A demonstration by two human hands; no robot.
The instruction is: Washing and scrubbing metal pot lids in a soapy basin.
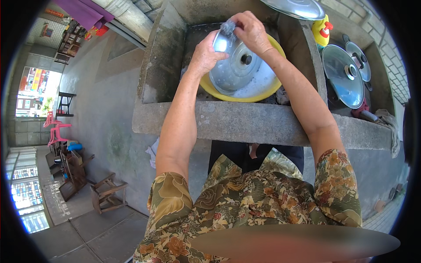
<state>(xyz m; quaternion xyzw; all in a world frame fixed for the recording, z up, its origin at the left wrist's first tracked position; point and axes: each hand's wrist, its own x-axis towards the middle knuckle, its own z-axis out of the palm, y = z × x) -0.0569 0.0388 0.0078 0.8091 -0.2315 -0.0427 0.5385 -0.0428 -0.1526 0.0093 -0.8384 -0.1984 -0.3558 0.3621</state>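
A metal pot lid [227, 77] with a black knob is tilted inside a yellow basin [241, 99], over white suds [263, 80]. My left hand [208, 52] grips the lid's left rim, its thumb lying on the top face. In my right hand [251, 31] is a grey steel wool scrubber [228, 29], pressed to the far edge of the lid. The basin sits in a concrete sink [164, 65]. Part of the lid's far rim is hidden by the scrubber and fingers.
Another metal lid [297, 7] lies on the sink's back right edge, near a yellow bottle [319, 33] with a red top. Glass lids [342, 77] fill the right compartment. A grey cloth [389, 123] hangs over the front ledge. A wooden stool [107, 194] stands on the floor at left.
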